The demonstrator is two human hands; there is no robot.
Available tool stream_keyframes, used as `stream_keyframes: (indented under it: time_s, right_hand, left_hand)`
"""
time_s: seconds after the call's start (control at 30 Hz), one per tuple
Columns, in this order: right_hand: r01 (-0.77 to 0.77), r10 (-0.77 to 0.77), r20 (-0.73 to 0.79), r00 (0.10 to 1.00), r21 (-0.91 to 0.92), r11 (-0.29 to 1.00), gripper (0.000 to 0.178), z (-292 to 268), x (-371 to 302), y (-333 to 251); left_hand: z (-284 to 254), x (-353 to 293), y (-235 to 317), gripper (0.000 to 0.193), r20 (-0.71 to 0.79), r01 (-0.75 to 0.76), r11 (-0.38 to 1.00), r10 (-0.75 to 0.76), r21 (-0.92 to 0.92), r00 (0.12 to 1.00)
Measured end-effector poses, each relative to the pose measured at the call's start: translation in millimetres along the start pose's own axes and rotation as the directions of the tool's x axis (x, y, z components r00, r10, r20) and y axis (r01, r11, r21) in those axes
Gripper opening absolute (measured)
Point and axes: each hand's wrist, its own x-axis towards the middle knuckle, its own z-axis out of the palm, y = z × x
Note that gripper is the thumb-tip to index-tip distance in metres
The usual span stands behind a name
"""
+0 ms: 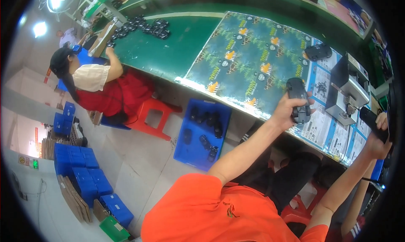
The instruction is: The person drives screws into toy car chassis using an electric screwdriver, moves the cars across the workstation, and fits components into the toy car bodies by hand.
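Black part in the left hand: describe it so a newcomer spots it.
Start at the patterned sheet on the green table. At its lower right, the left hand grips the black car-shaped part. A similar part lies loose farther up; only this one is in the left hand.

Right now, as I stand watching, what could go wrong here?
If the left hand loosens, the black car-shaped piece might drop onto the table or over its near edge. The blue bin sits on the floor near the red stool, so someone stepping there could perhaps trip.
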Motion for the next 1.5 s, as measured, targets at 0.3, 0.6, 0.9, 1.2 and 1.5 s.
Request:
stream_keyframes:
  time_s: [0.3,0.6,0.9,1.2,1.5]
  right_hand:
    - [-0.034,0.098,0.231,0.968,-0.264,0.964,0.012,11,2,-8]
    - [0.133,-0.126,0.048,0.991,-0.509,0.850,0.015,67,-12,20]
    - [0.401,-0.310,0.536,0.785,-0.059,0.914,0.016,40,21,60]
    - [-0.200,0.231,0.256,0.939,-0.143,0.969,0.012,76,-56,28]
    - [-0.251,0.272,0.217,0.937,-0.119,0.961,0.012,98,-101,69]
  left_hand:
    - [-2,4,-14,0.042,0.032,0.064,0.967,-0.074,0.248,0.997]
    - [-5,5,-14,0.063,0.086,0.005,0.963,-0.029,0.271,0.996]
    - [5,2,-18,0.062,0.072,-0.014,0.950,-0.009,0.313,0.997]
    - [10,9,-20,0.048,0.009,-0.018,0.944,0.016,0.330,1.000]
    - [8,6,-15,0.045,-0.053,-0.020,0.941,0.040,0.337,0.998]
